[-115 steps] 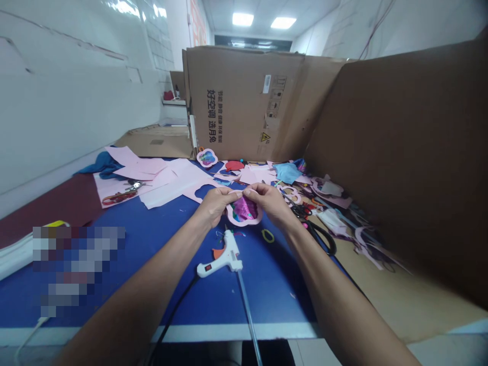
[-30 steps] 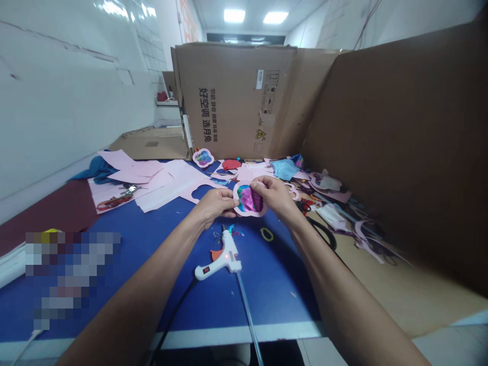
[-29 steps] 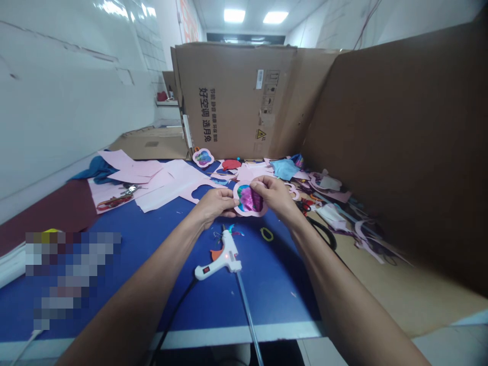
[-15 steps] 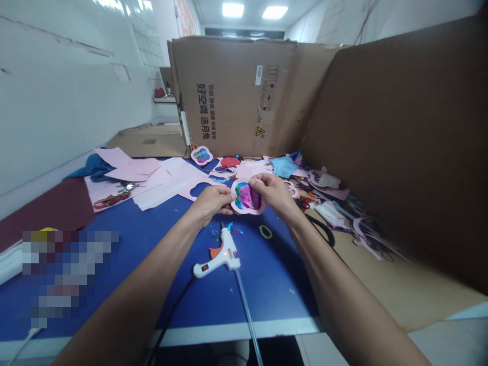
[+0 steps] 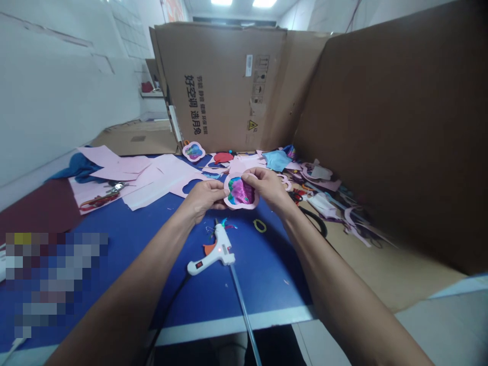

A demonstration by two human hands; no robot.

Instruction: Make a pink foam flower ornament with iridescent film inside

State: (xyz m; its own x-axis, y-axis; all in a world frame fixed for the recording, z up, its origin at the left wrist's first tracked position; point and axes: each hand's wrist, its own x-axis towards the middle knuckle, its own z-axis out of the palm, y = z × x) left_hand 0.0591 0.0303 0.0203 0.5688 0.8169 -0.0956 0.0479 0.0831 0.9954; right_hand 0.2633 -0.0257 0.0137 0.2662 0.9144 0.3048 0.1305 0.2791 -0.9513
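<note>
Between my two hands is a flower-shaped pink paper frame (image 5: 241, 192) with shiny pink, purple and blue-green material across its middle. My left hand (image 5: 206, 198) pinches its left edge, and my right hand (image 5: 264, 186) grips its upper right edge with the thumb on top. Below them, on the blue table, lies a white glue gun (image 5: 219, 249) with an orange trigger, a lit red light and a long clear glue stick out of its back. Small shiny scraps (image 5: 227, 224) lie by its nozzle. A yellow-green elastic loop (image 5: 260, 225) rests to the right.
A similar flower piece (image 5: 193, 151) leans at the back against a large cardboard box (image 5: 229, 91). Pink paper sheets (image 5: 152, 175) and scissors (image 5: 116, 188) lie left. Paper and fabric scraps (image 5: 328, 203) are heaped right, beside a dark cardboard wall (image 5: 392, 137).
The whole view has shifted, so everything sits slightly further left and mostly higher. Both hands keep hold of the flower-shaped frame, which is tilted a little differently.
</note>
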